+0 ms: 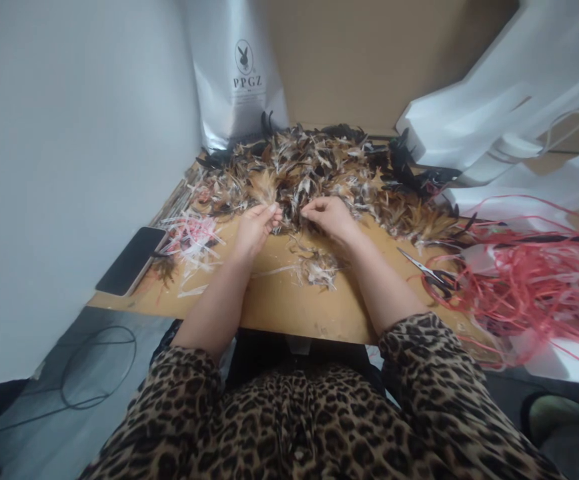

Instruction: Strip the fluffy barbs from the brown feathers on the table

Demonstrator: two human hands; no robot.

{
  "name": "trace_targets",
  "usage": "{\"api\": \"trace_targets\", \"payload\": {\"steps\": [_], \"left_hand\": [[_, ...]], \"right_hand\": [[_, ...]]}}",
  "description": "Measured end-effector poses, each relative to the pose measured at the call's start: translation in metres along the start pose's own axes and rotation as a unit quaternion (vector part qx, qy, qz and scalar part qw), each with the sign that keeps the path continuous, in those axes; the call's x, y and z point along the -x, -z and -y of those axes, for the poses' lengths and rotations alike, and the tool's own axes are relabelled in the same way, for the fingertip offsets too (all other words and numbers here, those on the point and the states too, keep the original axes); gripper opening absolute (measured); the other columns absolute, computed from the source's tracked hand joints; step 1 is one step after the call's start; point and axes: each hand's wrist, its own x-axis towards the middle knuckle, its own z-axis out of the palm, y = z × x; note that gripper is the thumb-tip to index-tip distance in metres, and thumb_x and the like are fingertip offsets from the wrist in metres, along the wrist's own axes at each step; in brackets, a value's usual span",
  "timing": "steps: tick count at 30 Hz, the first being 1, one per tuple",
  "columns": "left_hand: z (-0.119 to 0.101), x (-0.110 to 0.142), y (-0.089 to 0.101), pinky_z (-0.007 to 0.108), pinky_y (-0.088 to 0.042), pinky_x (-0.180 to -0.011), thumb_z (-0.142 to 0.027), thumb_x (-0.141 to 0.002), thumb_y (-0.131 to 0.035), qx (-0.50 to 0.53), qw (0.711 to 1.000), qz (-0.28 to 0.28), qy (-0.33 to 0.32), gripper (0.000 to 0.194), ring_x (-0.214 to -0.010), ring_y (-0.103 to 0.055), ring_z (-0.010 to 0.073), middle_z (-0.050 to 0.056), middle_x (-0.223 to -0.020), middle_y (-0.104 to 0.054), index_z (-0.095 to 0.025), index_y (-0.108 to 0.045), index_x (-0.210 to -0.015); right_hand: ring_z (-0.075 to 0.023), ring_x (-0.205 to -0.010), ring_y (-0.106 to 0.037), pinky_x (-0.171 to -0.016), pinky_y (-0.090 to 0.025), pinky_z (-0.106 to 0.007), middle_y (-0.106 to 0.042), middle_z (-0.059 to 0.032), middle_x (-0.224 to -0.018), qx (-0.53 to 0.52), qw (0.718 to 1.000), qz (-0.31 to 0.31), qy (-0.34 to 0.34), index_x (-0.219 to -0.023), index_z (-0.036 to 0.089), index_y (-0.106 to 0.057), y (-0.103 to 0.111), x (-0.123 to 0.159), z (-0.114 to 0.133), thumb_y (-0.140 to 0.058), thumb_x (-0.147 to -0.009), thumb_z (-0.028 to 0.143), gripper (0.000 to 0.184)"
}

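Observation:
A wide heap of brown, tan and black feathers (319, 157) covers the back of the table. At its front edge my left hand (257, 227) is closed, pinching a small bunch of golden-brown feathers (263, 187) that fans upward from thumb and forefinger. A little to the right, my right hand (332, 220) is also closed, its thumb and fingertips pressed together at the edge of the heap. Whatever lies between those right fingertips is too small or hidden to make out. Below both hands, a small tuft of pale feather scraps (317, 267) rests on the tabletop.
A phone (132, 261) lies at the left edge beside pink and white strips (192, 237). Open scissors (429, 272) are to the right, touching a tangle of red plastic ribbon (544, 287). A silver bag (237, 73) stands behind; a white panel (79, 147) walls the left.

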Motion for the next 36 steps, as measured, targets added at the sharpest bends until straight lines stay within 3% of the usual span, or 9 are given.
{"api": "trace_targets", "payload": {"steps": [4,9,12,16,19,25,29,32,36], "left_hand": [[0.001,-0.001,0.000,0.012,-0.045,-0.055,-0.017,-0.074,-0.072,0.011,1.000,-0.013,0.003,0.007,-0.057,-0.059,0.0028,0.001,-0.069,-0.068,-0.011,-0.067,-0.076],[0.000,0.001,-0.003,0.012,-0.045,-0.054,-0.017,-0.074,-0.073,0.017,1.000,0.006,0.008,0.008,-0.056,-0.059,0.0027,0.001,-0.068,-0.068,-0.011,-0.067,-0.077],[-0.002,0.005,-0.005,0.012,-0.046,-0.055,-0.017,-0.074,-0.073,0.022,0.999,0.027,0.015,0.009,-0.056,-0.059,0.0025,0.001,-0.068,-0.067,-0.011,-0.067,-0.077],[-0.004,0.008,-0.007,0.012,-0.045,-0.055,-0.016,-0.074,-0.073,0.033,0.998,0.050,0.018,0.009,-0.056,-0.059,0.0025,0.001,-0.067,-0.067,-0.011,-0.066,-0.076],[-0.005,0.008,-0.007,0.012,-0.045,-0.054,-0.015,-0.075,-0.072,0.041,0.998,0.048,0.020,0.007,-0.055,-0.058,0.0022,0.000,-0.066,-0.067,-0.011,-0.066,-0.075],[-0.005,0.006,-0.005,0.011,-0.044,-0.054,-0.014,-0.075,-0.071,0.049,0.998,0.024,0.025,0.006,-0.056,-0.059,0.0019,0.000,-0.069,-0.067,-0.012,-0.066,-0.078],[-0.004,0.004,-0.004,0.011,-0.045,-0.053,-0.015,-0.075,-0.071,0.050,0.998,0.009,0.028,0.006,-0.057,-0.059,0.0016,0.000,-0.071,-0.068,-0.012,-0.066,-0.078],[-0.003,0.003,-0.002,0.011,-0.045,-0.053,-0.015,-0.075,-0.072,0.054,0.998,0.018,0.034,0.007,-0.056,-0.060,0.0016,0.000,-0.071,-0.068,-0.012,-0.066,-0.078],[0.002,0.004,-0.002,0.012,-0.047,-0.053,-0.015,-0.076,-0.071,0.026,0.995,0.044,0.080,0.007,-0.057,-0.062,0.0036,0.002,-0.071,-0.070,-0.010,-0.067,-0.078]], "right_hand": [[-0.0110,-0.060,-0.054,-0.063,-0.041,-0.024,-0.067,-0.0006,-0.068,0.090,0.994,0.060,0.010,-0.075,0.014,-0.072,-0.009,0.002,-0.007,-0.064,-0.071,0.023,0.013],[-0.0152,-0.073,-0.058,-0.071,-0.042,-0.027,-0.069,-0.0043,-0.082,0.252,0.965,0.057,0.044,-0.098,0.017,-0.072,-0.027,0.010,-0.003,-0.063,-0.076,0.025,0.025],[-0.0192,-0.083,-0.059,-0.075,-0.042,-0.029,-0.069,-0.0078,-0.094,0.322,0.943,0.061,0.056,-0.101,0.019,-0.071,-0.034,0.016,-0.002,-0.059,-0.079,0.028,0.026],[-0.0209,-0.088,-0.060,-0.075,-0.041,-0.029,-0.068,-0.0096,-0.101,0.360,0.929,0.068,0.053,-0.100,0.020,-0.070,-0.040,0.020,-0.004,-0.055,-0.082,0.029,0.025],[-0.0195,-0.083,-0.061,-0.072,-0.041,-0.028,-0.070,-0.0079,-0.095,0.354,0.932,0.072,0.035,-0.093,0.020,-0.070,-0.041,0.018,-0.007,-0.058,-0.079,0.027,0.020],[-0.0104,-0.059,-0.053,-0.060,-0.038,-0.022,-0.065,0.0002,-0.065,0.241,0.963,0.121,-0.012,-0.068,0.017,-0.066,-0.031,0.010,-0.009,-0.065,-0.069,0.019,0.002],[-0.0071,-0.050,-0.047,-0.051,-0.036,-0.020,-0.060,0.0030,-0.055,0.043,0.991,0.110,-0.070,-0.064,0.016,-0.063,-0.018,0.006,-0.006,-0.071,-0.064,0.022,0.011],[-0.0061,-0.046,-0.046,-0.044,-0.033,-0.020,-0.061,0.0019,-0.055,-0.142,0.979,0.084,-0.121,-0.066,0.015,-0.061,-0.009,0.003,0.000,-0.078,-0.060,0.030,0.024],[-0.0048,-0.044,-0.044,-0.041,-0.030,-0.018,-0.058,0.0035,-0.055,-0.285,0.945,0.073,-0.145,-0.066,0.015,-0.058,-0.006,0.002,0.009,-0.086,-0.048,0.035,0.038]]}}
